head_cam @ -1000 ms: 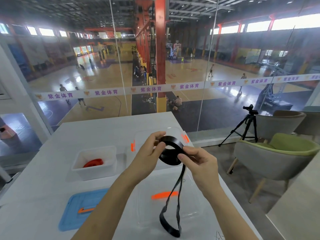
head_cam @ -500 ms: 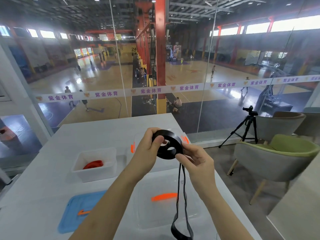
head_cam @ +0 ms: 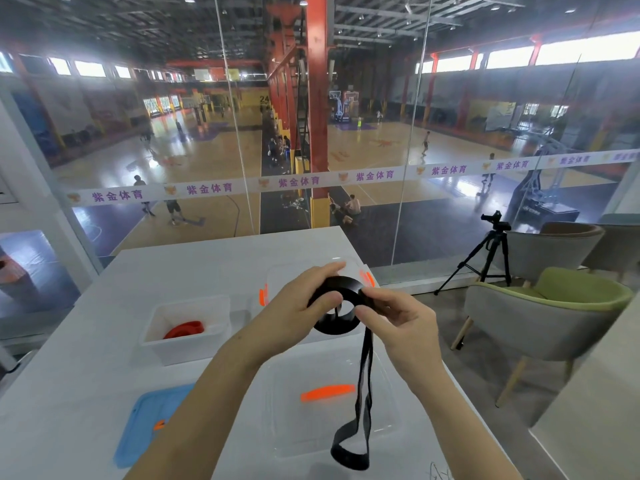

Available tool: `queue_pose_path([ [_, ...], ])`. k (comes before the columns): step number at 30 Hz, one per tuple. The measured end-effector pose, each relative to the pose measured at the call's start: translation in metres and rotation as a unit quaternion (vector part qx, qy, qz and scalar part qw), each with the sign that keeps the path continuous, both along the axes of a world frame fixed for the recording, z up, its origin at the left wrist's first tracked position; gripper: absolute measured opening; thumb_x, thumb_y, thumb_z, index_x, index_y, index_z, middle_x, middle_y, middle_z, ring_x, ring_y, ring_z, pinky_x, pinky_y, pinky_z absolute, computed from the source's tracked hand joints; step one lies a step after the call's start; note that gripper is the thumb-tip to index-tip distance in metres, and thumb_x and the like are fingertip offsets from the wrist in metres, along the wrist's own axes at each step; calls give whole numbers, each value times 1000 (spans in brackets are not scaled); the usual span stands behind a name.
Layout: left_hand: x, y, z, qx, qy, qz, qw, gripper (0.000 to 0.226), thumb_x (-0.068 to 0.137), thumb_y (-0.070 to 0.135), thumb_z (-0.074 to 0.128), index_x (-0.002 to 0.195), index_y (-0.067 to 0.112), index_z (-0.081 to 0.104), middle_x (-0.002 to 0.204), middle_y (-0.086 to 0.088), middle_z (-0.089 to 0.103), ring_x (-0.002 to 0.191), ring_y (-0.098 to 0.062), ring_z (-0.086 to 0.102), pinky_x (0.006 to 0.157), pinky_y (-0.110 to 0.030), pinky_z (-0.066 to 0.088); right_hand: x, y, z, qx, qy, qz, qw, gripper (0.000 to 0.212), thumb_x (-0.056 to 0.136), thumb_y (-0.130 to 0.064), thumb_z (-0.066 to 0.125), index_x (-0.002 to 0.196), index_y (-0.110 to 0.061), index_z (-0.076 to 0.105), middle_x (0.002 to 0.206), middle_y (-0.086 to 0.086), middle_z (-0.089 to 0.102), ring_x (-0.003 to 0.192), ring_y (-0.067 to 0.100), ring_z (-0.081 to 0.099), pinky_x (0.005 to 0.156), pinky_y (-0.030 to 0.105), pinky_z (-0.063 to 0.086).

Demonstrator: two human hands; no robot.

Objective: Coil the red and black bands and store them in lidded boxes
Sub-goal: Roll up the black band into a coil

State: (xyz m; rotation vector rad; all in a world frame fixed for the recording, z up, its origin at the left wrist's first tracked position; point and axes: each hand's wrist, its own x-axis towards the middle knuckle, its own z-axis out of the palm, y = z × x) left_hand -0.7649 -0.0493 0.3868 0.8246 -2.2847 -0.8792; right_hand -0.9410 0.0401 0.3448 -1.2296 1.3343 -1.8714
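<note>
We hold the black band (head_cam: 343, 285) up over the bench (head_cam: 86, 393), partly wound into a flat coil between our two hands. Our left hand (head_cam: 298, 306) grips the coil from its left side, thumb pressed on the near face and fingers curled round the back. Our right hand (head_cam: 398, 323) pinches the coil's right edge between thumb and forefinger, just where the loose tail (head_cam: 348, 462) leaves it. That tail hangs below the right hand, its long axis near vertical, and ends in a loop low over the clear lid (head_cam: 311, 427) with the orange handle.

We judge the winding about half done. What remains lies below the right hand, so that hand is the nearer one to feed it up while the left turns the coil. The clear box (head_cam: 277, 275) with orange latches sits just beyond the hands. To the left of the left hand, the red band (head_cam: 185, 330) already lies coiled in the open white box (head_cam: 187, 344), and a blue lid (head_cam: 145, 420) rests nearer us.
</note>
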Motion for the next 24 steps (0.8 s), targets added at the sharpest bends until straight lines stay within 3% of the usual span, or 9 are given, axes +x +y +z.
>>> queue_pose_path([
  [2,-5,0,2,-73,-22,3,997,41,107,20,48,147,27,49,124,15,52,119,-2,51,106,-22,41,0,0,4,-5,3,5,1000,34,81,3,85,98,-27,82,96,1,82,94,20,78,92,33,60],
  [4,-9,0,1,-75,39,10,996,37,107,16,47,141,26,56,121,15,56,118,-3,53,103,-17,40,0,0,7,-10,-7,4,1000,32,80,3,86,96,-25,80,94,2,82,91,21,78,88,29,60],
  [8,-17,7,-8,30,203,64,977,35,107,16,46,135,28,64,127,9,64,123,-5,58,104,-18,43,3,-5,3,-21,-69,-8,997,30,79,5,85,96,-19,79,97,6,81,91,24,78,85,28,60],
  [11,-29,15,-17,153,329,96,927,33,108,22,45,132,33,65,132,10,66,125,-7,60,110,-32,46,9,-4,-5,-21,-72,-5,997,32,82,7,83,105,-15,78,101,8,81,97,22,78,86,25,61],
  [13,-35,18,-23,192,360,107,907,33,108,22,46,129,37,66,133,11,67,127,-10,60,112,-38,46,10,-2,-8,-18,-81,-15,996,30,83,7,82,105,-13,77,99,10,80,95,22,78,83,22,60],
  [15,-34,19,-28,192,345,104,913,34,107,20,46,127,39,66,131,13,68,126,-8,61,113,-38,46,7,-1,-9,-10,-79,-28,996,26,83,6,83,100,-12,78,97,13,79,91,22,78,81,22,59],
  [18,-25,13,-27,145,255,82,953,35,108,20,45,131,39,63,131,17,67,125,-3,59,112,-34,47,-3,0,-8,8,-58,-29,998,24,81,6,85,93,-15,79,93,7,81,85,16,78,79,20,59],
  [21,-18,6,-21,51,126,71,988,35,108,26,46,139,39,54,136,17,56,129,-2,52,113,-27,43,-9,1,-6,19,-11,-23,999,31,81,4,85,91,-25,82,94,-1,82,90,15,79,82,22,60],
  [24,-19,5,-10,-61,2,31,998,39,107,27,46,146,33,49,131,14,53,122,0,50,107,-18,40,-9,2,-4,33,21,-7,999,33,80,-1,87,92,-32,82,96,-7,83,95,14,79,89,28,60],
])
